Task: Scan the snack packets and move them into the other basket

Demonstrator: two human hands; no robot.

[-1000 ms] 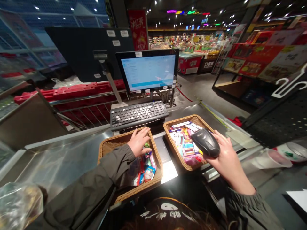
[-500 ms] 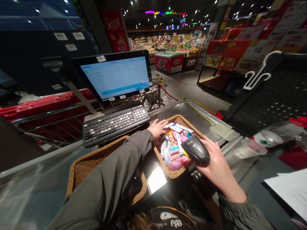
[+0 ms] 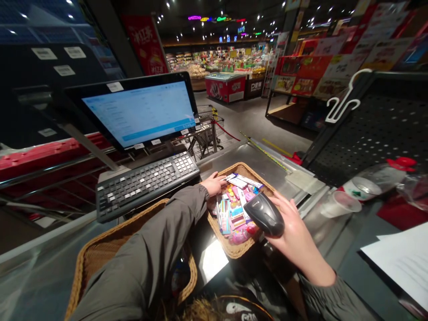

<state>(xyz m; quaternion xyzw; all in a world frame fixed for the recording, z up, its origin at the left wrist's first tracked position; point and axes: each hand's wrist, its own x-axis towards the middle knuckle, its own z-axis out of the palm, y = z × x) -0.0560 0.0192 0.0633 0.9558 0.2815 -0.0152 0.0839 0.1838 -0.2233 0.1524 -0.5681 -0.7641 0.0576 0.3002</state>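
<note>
In my right hand (image 3: 294, 232) is a black handheld barcode scanner (image 3: 264, 215), its head above the near right part of a wicker basket (image 3: 230, 252). The fingers wrap around its grip, mostly hidden beneath. Small packaged goods (image 3: 236, 205) in pink, white and blue fill the basket. At its left rim lies my left hand (image 3: 213, 184), fingers stretched out over the edge and touching or nearly touching the white packets there. A second wicker basket (image 3: 83, 254) stands to the left, partly covered by my left sleeve.
A keyboard (image 3: 147, 183) and a lit monitor (image 3: 143, 111) stand at the left of the metal counter (image 3: 264, 162). To the right are a plastic cup (image 3: 341, 204), a white hanger (image 3: 343, 100) on a black panel, and paper sheets (image 3: 401, 263). Shopping carts (image 3: 205, 138) stand beyond.
The view has shifted slightly, so the monitor and basket appear farther left. My right hand keeps the scanner over the basket, and my left hand stays at the rim with fingers less spread.
</note>
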